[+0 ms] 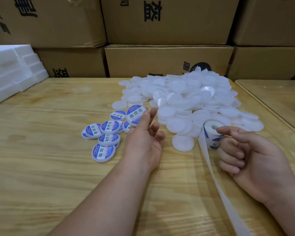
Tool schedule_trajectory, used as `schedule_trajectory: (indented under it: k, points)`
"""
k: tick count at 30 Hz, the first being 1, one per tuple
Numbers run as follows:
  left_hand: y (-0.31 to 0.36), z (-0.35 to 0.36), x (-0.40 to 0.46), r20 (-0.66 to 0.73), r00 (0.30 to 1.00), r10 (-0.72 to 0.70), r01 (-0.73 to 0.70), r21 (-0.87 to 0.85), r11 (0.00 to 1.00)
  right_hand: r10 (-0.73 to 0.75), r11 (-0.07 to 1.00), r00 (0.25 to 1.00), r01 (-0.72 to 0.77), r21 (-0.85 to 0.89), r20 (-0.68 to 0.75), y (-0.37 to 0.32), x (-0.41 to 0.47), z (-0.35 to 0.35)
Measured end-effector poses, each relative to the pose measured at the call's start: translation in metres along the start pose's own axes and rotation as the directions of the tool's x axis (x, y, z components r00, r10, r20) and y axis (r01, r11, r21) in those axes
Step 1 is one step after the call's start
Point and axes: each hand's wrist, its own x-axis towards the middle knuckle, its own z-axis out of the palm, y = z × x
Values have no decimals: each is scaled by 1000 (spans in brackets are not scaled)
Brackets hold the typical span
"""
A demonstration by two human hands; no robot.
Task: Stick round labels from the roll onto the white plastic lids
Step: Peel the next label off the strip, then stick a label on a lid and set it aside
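Note:
A big heap of blank white plastic lids (191,97) lies on the wooden table (41,167). One blank lid (183,142) sits alone in front of the heap. To the left is a small cluster of lids with blue-and-white round labels (107,133). My left hand (143,138) pinches one more labelled lid (135,116), tilted, just above that cluster. My right hand (250,155) holds the label roll (211,132) at the heap's near edge, index finger across the roll's top. An empty backing strip (216,181) trails from the roll toward me.
White foam blocks (12,70) are stacked at the table's far left corner. Brown cardboard boxes (167,60) form a wall behind the table. A second wooden table (279,94) adjoins on the right.

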Motion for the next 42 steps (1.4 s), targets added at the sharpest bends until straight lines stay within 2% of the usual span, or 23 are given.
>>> schedule_trajectory:
  k: [3, 5, 8, 15, 18, 20, 21, 22, 23, 24, 25, 26, 27, 31, 34, 39, 42]
  points:
    - [4, -2, 3, -5, 1000, -28, 28, -86, 996, -54, 997, 998, 51, -58, -39, 2, -1, 0]
    - [7, -4, 5, -13, 999, -34, 32, -157, 987, -149, 964, 984, 124, -235, -94, 6, -2, 0]
    - [11, -6, 6, -14, 999, -48, 43, -223, 974, -287, 842, 951, 193, -504, -115, 12, -4, 3]
    - [10, -11, 9, 3, 997, -78, 76, -286, 955, -355, 731, 934, 256, -633, -32, 16, -4, 5]
    - [8, -9, 6, 33, 998, -55, 60, -184, 981, -314, 731, 949, 253, -634, 17, 14, -6, 6]
    - [1, -3, 2, 41, 998, 48, -50, 73, 996, -303, 720, 951, 272, -638, 64, 12, -8, 8]
    - [-6, 1, -2, 73, 988, 137, -152, 267, 952, -303, 716, 949, 285, -637, 84, 12, -9, 8]
    - [-14, 2, -7, 152, 959, 240, -284, 470, 836, -306, 709, 947, 297, -639, 100, 12, -10, 8]
    - [-22, 2, -12, 279, 904, 325, -427, 638, 640, -311, 698, 944, 309, -646, 115, 12, -10, 8]
    - [-29, 1, -16, 427, 831, 356, -548, 739, 393, -316, 685, 940, 319, -655, 127, 12, -10, 9]
    - [-35, -1, -19, 555, 763, 332, -621, 771, 140, -321, 672, 937, 325, -666, 134, 12, -10, 9]
    - [-37, -3, -20, 635, 720, 281, -649, 759, -51, -321, 664, 938, 321, -675, 131, 13, -9, 8]
    - [-37, -4, -21, 659, 717, 228, -641, 752, -156, -315, 663, 941, 310, -681, 122, 13, -8, 7]
    - [-33, -7, -18, 524, 844, 114, -479, 833, -278, -287, 687, 956, 252, -681, 64, 13, -7, 3]
    - [-36, -8, -17, 522, 848, 92, -467, 818, -337, -299, 676, 954, 233, -699, 29, 13, -8, 3]
    - [-33, -6, -18, 530, 841, 110, -493, 834, -249, -278, 698, 961, 193, -689, -13, 15, -5, 3]
    - [-33, -5, -20, 522, 847, 103, -489, 840, -236, -265, 711, 964, 182, -679, -18, 14, -4, 3]
